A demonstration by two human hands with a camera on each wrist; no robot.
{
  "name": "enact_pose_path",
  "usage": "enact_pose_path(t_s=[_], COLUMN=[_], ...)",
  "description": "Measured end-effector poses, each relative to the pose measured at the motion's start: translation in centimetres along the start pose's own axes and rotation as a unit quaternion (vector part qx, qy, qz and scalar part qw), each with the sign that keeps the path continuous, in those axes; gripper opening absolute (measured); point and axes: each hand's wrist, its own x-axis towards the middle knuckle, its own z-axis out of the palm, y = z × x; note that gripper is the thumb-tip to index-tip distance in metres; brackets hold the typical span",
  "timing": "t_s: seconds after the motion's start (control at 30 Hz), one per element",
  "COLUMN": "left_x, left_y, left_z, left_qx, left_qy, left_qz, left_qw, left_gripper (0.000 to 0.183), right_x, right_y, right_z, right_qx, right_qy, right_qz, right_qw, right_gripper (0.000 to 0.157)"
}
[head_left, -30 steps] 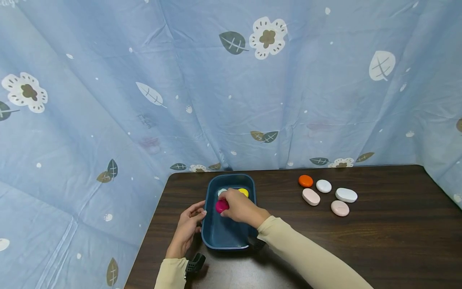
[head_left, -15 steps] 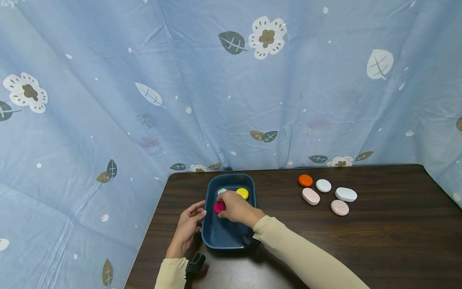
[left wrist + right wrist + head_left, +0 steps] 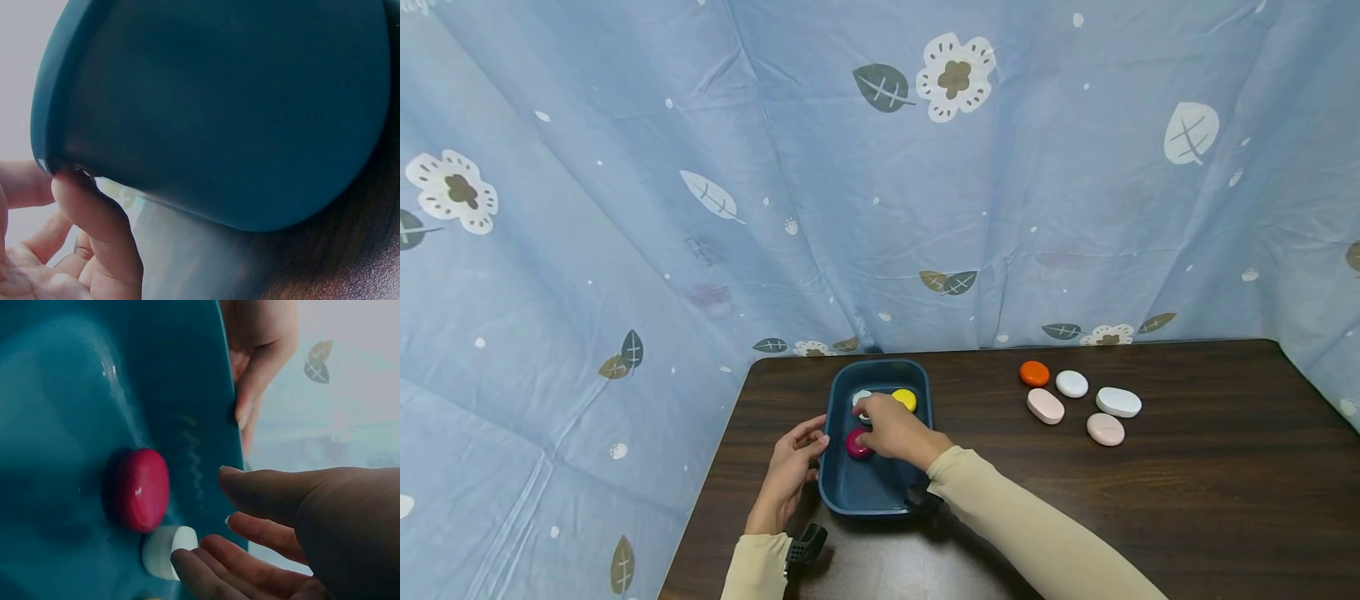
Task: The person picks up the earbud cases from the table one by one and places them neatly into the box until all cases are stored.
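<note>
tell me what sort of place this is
Probably an indoor corner staged for tabletop work: a dark wood-grain table stands before a hung blue flower-and-leaf-print cloth, with a dark blue tray on it.

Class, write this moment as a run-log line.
left hand: touching tray; right hand: over tray, holding nothing; magenta piece: in tray

From my end I saw the right hand [image 3: 895,429] let go of the magenta rounded piece [image 3: 142,490], which came to rest inside the blue tray [image 3: 872,492], its fingers [image 3: 201,575] parting clear of it.
</note>
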Motion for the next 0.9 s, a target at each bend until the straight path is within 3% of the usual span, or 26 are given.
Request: enact_pose_path(t_s=[0.3,0.57,0.9], left_x=[0.0,-0.1,-0.1], left_y=[-0.1,-0.1,-0.2], left_z=[0.1,0.1,0.1], left_qx=[-0.007,-0.005,-0.001], left_qy=[0.001,0.002,0.007], left_qz=[0.004,0.005,-0.003], left_qw=[1.0000,1.0000,1.0000], left_gripper=[0.041,0.042,0.041], right_x=[-2.8,-5.9,-10.1], right_y=[1.3,3.9,8.7], right_z=[-1.9,-4.4,-6.9], right_qx=[0.036,0.062,0.075], right_qy=[0.066,0.137,0.190], right_qz=[-0.037,-0.003,0.011], right_qw=[0.997,0.989,0.979], right_gripper=[0.036,0.033,0.033])
